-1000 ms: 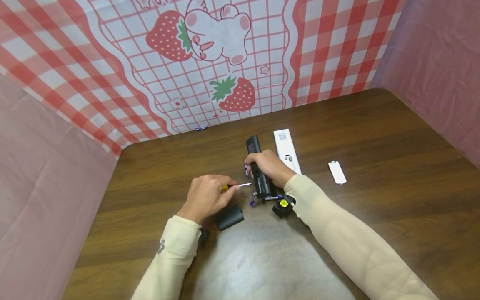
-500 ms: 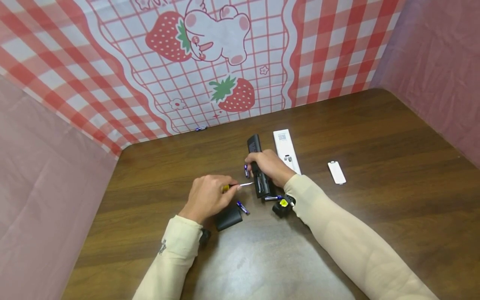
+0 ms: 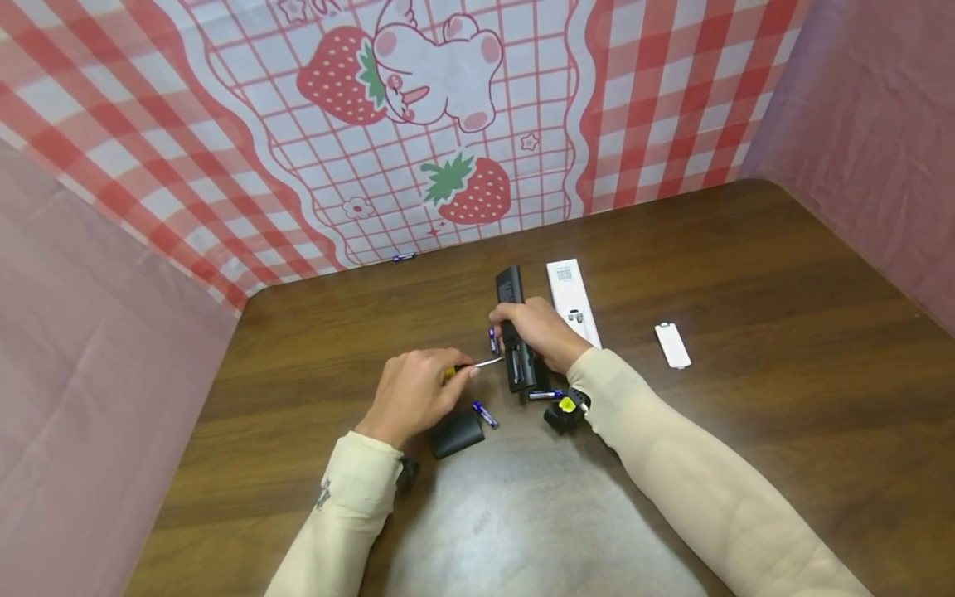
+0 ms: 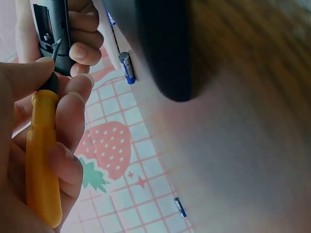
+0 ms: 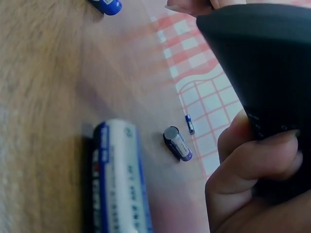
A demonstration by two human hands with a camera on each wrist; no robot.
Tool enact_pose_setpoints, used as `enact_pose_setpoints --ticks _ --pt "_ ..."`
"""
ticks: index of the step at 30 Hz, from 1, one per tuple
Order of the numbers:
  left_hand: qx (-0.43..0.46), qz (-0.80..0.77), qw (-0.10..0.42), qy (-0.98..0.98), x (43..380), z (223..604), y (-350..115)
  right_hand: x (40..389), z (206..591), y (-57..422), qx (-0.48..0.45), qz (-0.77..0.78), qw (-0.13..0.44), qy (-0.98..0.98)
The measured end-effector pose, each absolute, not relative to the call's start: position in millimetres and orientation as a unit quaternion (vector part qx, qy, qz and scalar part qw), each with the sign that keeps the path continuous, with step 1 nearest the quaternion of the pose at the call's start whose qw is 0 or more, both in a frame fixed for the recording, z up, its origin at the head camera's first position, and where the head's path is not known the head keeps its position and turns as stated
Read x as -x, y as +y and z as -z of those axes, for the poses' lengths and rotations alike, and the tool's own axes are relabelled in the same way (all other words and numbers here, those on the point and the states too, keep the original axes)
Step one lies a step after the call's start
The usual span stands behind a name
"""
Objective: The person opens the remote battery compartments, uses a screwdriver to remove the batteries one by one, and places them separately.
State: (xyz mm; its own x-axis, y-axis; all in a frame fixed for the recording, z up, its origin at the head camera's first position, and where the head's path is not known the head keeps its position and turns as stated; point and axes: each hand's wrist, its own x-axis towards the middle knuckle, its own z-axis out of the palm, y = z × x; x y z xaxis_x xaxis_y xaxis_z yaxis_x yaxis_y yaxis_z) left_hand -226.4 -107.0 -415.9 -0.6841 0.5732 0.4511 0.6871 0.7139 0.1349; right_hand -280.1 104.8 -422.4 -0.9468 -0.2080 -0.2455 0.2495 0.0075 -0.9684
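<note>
My right hand (image 3: pixel 543 330) grips a black remote control (image 3: pixel 511 286), tilted, its battery compartment uncovered. In my left hand (image 3: pixel 414 390) is a screwdriver with a yellow handle (image 4: pixel 43 160), held between thumb and fingers. Its metal tip (image 4: pixel 57 47) points at the compartment; whether it touches cannot be told. One blue-and-white battery (image 3: pixel 485 414) lies beside a black curved cover (image 3: pixel 457 434) near my left hand. Another battery (image 3: pixel 546 395) lies just below the remote's near end, and a third battery (image 3: pixel 493 341) is close to my right fingers.
A white remote-like strip (image 3: pixel 569 286) with a QR code lies right of the black remote, a small white cover (image 3: pixel 673 345) farther right. One more battery (image 3: pixel 404 257) sits at the table's back edge, against the checked cloth (image 3: pixel 671 99).
A battery at the remote's near end has dropped out and moved left to beside the black cover. Both hands keep their holds, nearly still.
</note>
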Motion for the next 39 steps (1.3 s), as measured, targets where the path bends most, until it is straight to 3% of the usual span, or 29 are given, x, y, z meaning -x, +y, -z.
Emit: enact_pose_setpoints --ticks 23,33,39 --pt "0.328 0.202 0.179 -0.905 227.4 416.3 -113.4 279.5 425.7 106.8 0.02 0.698 0.157 0.698" --pt "0.252 0.171 0.236 -0.923 228.3 412.4 -117.9 278.9 423.6 107.3 0.016 0.699 0.157 0.697" --pt "0.218 0.168 0.241 -0.931 230.0 412.2 -122.7 278.7 423.7 107.4 0.02 0.698 0.158 0.698"
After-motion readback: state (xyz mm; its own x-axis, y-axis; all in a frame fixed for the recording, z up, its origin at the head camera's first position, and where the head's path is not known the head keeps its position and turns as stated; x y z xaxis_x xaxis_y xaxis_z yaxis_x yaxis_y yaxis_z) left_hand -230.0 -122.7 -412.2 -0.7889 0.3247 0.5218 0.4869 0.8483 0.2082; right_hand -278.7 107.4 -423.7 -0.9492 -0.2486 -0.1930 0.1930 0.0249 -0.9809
